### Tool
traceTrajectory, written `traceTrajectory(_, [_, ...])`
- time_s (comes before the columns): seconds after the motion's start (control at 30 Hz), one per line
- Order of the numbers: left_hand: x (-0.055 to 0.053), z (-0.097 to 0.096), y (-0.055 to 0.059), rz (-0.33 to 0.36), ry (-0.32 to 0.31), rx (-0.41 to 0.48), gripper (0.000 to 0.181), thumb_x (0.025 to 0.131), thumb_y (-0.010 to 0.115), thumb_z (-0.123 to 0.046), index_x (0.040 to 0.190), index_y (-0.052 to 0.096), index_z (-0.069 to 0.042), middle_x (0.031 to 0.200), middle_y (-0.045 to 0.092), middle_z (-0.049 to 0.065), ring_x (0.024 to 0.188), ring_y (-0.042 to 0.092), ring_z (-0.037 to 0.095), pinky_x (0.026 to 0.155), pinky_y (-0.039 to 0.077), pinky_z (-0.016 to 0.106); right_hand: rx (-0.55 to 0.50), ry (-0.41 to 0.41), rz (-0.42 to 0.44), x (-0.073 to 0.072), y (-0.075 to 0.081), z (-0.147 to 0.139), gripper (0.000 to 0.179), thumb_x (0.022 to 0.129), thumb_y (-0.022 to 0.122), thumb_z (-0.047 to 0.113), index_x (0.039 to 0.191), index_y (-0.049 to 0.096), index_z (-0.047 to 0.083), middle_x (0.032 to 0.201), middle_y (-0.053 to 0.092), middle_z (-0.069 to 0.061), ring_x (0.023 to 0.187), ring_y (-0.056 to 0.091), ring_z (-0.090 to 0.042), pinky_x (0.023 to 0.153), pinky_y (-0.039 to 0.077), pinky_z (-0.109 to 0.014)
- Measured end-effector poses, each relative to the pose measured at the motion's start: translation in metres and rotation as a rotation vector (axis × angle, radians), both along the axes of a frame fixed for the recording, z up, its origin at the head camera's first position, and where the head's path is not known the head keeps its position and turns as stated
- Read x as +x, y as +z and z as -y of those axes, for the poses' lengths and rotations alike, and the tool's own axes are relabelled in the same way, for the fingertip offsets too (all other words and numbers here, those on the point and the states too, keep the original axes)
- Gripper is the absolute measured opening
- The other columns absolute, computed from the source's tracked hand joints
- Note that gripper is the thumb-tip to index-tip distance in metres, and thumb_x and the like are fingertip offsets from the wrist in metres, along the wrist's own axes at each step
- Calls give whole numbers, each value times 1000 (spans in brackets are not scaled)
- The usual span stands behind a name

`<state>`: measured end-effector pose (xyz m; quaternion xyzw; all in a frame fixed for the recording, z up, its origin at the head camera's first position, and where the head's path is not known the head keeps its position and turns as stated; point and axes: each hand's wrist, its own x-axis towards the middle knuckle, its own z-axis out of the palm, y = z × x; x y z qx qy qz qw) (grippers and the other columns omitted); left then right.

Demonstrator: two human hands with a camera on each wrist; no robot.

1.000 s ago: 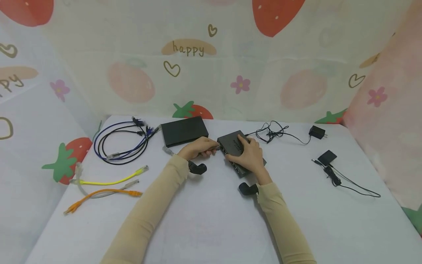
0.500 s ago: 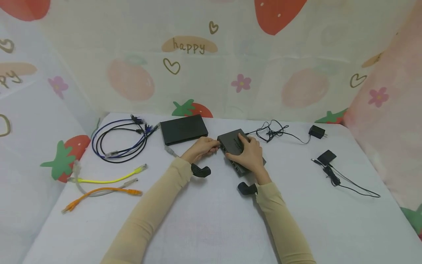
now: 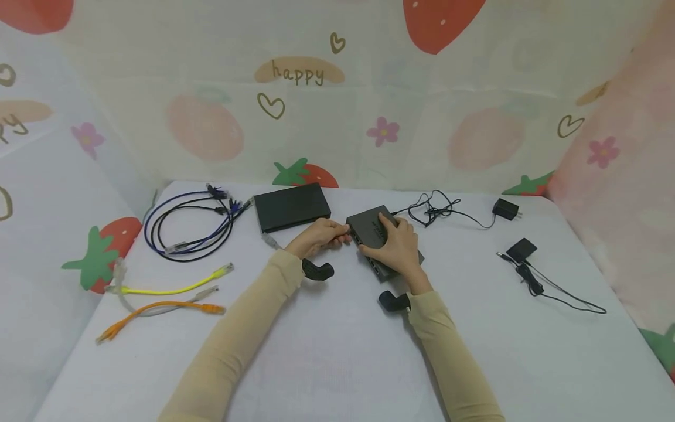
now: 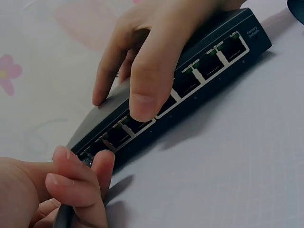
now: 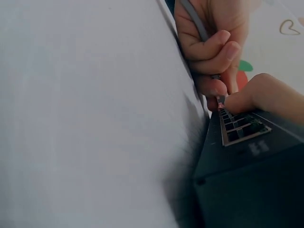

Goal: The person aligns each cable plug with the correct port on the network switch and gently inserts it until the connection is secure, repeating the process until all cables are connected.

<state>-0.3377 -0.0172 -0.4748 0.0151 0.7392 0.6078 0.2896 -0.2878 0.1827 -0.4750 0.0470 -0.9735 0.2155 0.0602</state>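
A dark network switch [image 3: 366, 225] with a row of ports lies at the table's middle. My right hand [image 3: 396, 246] grips it, thumb over the port side and fingers across the top. At its far left corner, my left hand [image 3: 318, 235] pinches the end of a grey network cable [image 5: 194, 16] right at an end port. The fingertips mostly hide the plug there. The cable runs back through the left palm, and its other plug [image 3: 270, 241] shows left of the hand. In the left wrist view, several ports [image 4: 211, 66] of the switch face the camera.
A black flat box [image 3: 292, 207] stands behind the left hand. Coiled blue and black cables [image 3: 153, 225], a yellow cable [image 3: 174, 292] and an orange cable [image 3: 158, 304] lie left. A plug adapter [image 3: 505, 209] and a second black adapter [image 3: 522, 250] with cord lie right.
The left hand makes only slight shifts at the switch's port edge. The right hand keeps its hold, and the head view drifts a little.
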Motion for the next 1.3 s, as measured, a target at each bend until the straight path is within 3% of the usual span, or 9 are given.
traceTrajectory(0.17, [1, -1, 4, -4, -22, -3, 29, 96, 51, -23, 99, 63, 3, 76, 60, 1, 59, 47, 4, 55, 39, 16, 8, -8, 4, 0, 0, -1, 93, 67, 69, 61, 142, 37, 15, 131, 38, -26, 116, 38, -39, 89, 35, -52])
traceTrajectory(0.27, [3, 0, 3, -86, -34, -53, 31, 97, 50, -23, 100, 63, 4, 77, 63, 3, 60, 53, 5, 57, 43, 17, 9, -4, 13, 0, 0, 1, 94, 68, 68, 62, 143, 36, 16, 131, 37, -26, 115, 39, -39, 89, 35, -52])
traceTrajectory(0.37, [7, -2, 3, -276, -60, -198, 29, 97, 49, -22, 99, 63, 4, 78, 66, 7, 61, 58, 8, 58, 47, 20, 5, -2, 21, -1, 0, 3, 94, 68, 67, 63, 143, 35, 17, 132, 37, -26, 115, 40, -39, 88, 36, -51])
traceTrajectory(0.53, [23, -10, 13, -706, -100, -672, 25, 96, 52, -23, 105, 65, -4, 97, 66, 11, 80, 62, 20, 70, 49, 32, -3, -7, 33, -1, 0, 4, 94, 68, 66, 64, 144, 35, 18, 133, 37, -26, 117, 39, -39, 90, 36, -51])
traceTrajectory(0.6, [29, -11, 16, -804, -88, -807, 24, 94, 54, -25, 107, 66, -8, 103, 64, 11, 87, 62, 24, 73, 50, 37, 1, -11, 31, 0, 1, 4, 94, 68, 67, 63, 144, 35, 18, 133, 37, -25, 117, 39, -39, 90, 36, -51])
traceTrajectory(0.67, [35, -10, 19, -846, -84, -861, 23, 93, 56, -26, 107, 67, -10, 103, 62, 11, 89, 62, 26, 72, 50, 38, 12, -12, 33, 0, 1, 3, 94, 68, 66, 63, 144, 35, 18, 133, 36, -25, 117, 39, -38, 89, 36, -51])
traceTrajectory(0.8, [44, -4, 24, -875, -87, -838, 20, 91, 59, -23, 105, 68, -11, 101, 64, 9, 88, 62, 24, 72, 50, 35, 34, -12, 45, 1, 3, 2, 94, 68, 66, 63, 144, 33, 19, 134, 35, -25, 115, 39, -38, 89, 36, -51])
traceTrajectory(1.03, [62, 21, 34, -987, -115, -779, 18, 89, 62, -22, 103, 68, -12, 95, 64, 6, 84, 60, 23, 68, 49, 33, 59, -6, 49, 1, 2, 2, 95, 69, 64, 65, 145, 32, 19, 135, 35, -26, 115, 38, -38, 89, 36, -51])
traceTrajectory(1.3, [84, 68, 48, -946, -54, -751, 20, 90, 62, -21, 105, 68, -10, 96, 64, 8, 85, 56, 25, 66, 46, 37, 54, 2, 37, 3, 3, 3, 94, 69, 64, 64, 145, 32, 19, 135, 35, -26, 116, 38, -38, 88, 35, -50])
